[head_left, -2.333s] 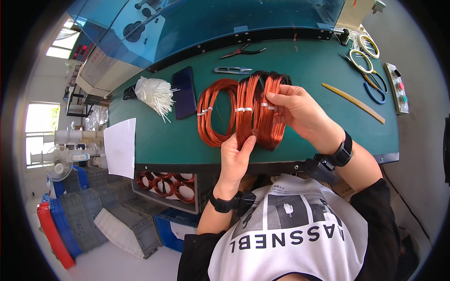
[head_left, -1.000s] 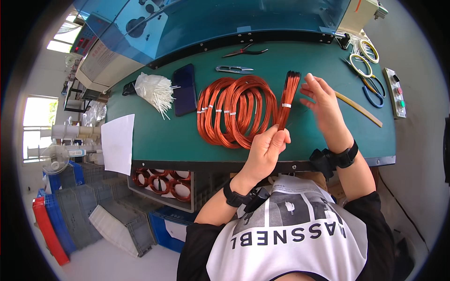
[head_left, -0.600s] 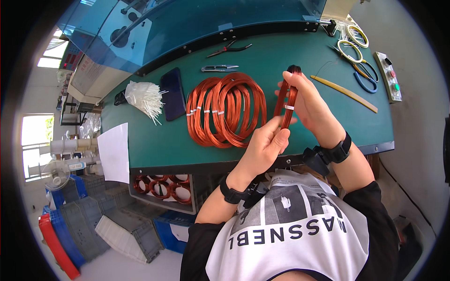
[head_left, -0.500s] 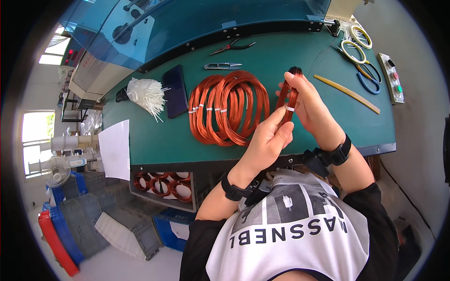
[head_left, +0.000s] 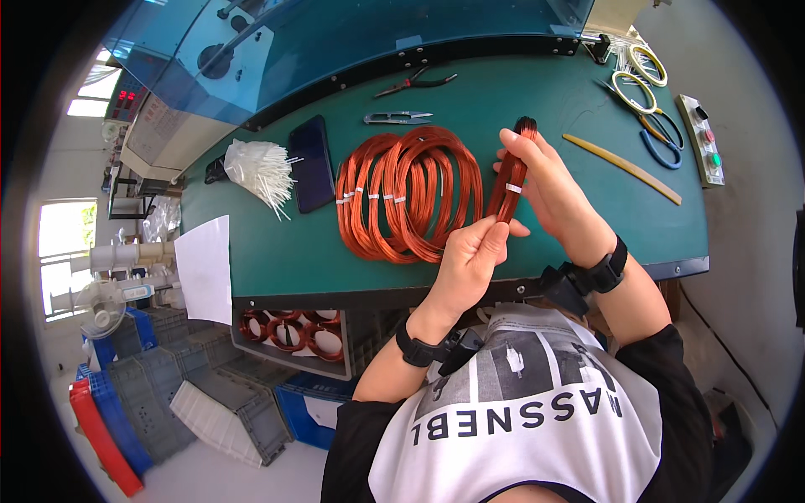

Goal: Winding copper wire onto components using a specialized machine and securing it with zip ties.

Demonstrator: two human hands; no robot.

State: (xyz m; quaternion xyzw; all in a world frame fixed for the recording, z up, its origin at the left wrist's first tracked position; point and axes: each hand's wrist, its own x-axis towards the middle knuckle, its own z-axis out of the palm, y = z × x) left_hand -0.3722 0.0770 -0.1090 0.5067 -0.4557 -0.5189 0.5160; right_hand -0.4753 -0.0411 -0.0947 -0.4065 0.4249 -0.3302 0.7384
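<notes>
A coil of copper wire (head_left: 507,179) is held on edge above the green table, bound with a white tie and dark at its far end. My left hand (head_left: 472,251) pinches the coil's near end between thumb and fingers. Round the upper part and far end closes my right hand (head_left: 541,172), its thumb on the near face and its fingers partly hidden behind. Just left of my hands, several orange copper wire coils (head_left: 402,194) lie overlapped on the table, each with a small white tie.
Thread snips (head_left: 397,118), pliers (head_left: 415,83) and a phone (head_left: 313,165) lie beyond the coils. A bag of white ties (head_left: 262,174) is at left. On the right are a yellow strip (head_left: 622,169), scissors (head_left: 658,138) and a button box (head_left: 701,141). A blue-covered machine (head_left: 335,50) stands behind.
My left hand has slid down toward the coil's near end, uncovering more of the wire. The coil has shifted slightly left, with my right hand still on it.
</notes>
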